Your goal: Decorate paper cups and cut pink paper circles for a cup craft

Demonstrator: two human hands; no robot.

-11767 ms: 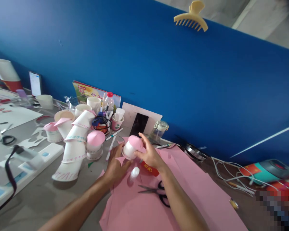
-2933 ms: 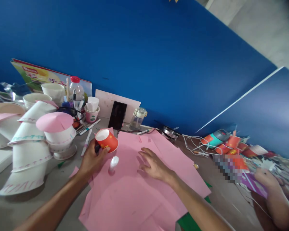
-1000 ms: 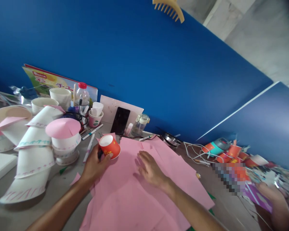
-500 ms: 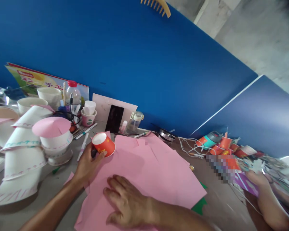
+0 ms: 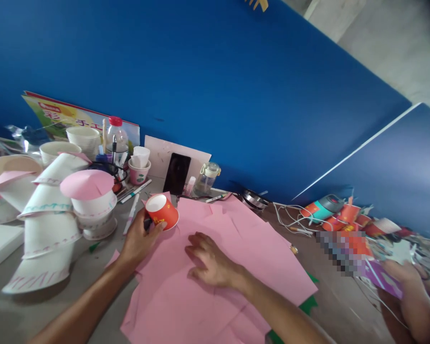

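A red paper cup (image 5: 167, 213), tilted with its white inside facing up and left, is in my left hand (image 5: 139, 239). A small dark object shows between that hand's fingers, too hidden to name. My right hand (image 5: 211, 262) has its fingers spread over the pink paper sheets (image 5: 251, 253), palm down and holding nothing. The sheets overlap in a loose pile, with green paper (image 5: 309, 305) peeking out at the right edge.
White cups with pink paper tops (image 5: 88, 185) stand at the left, beside a white box (image 5: 2, 246). Behind are a black phone (image 5: 177, 174), a glass bottle (image 5: 207, 179) and markers. A person's hand (image 5: 403, 274) is at the right, near red cups and cables.
My right hand has moved forward and right over the pink sheets, uncovering more paper near me. My left hand still holds the red cup. The view has shifted slightly.
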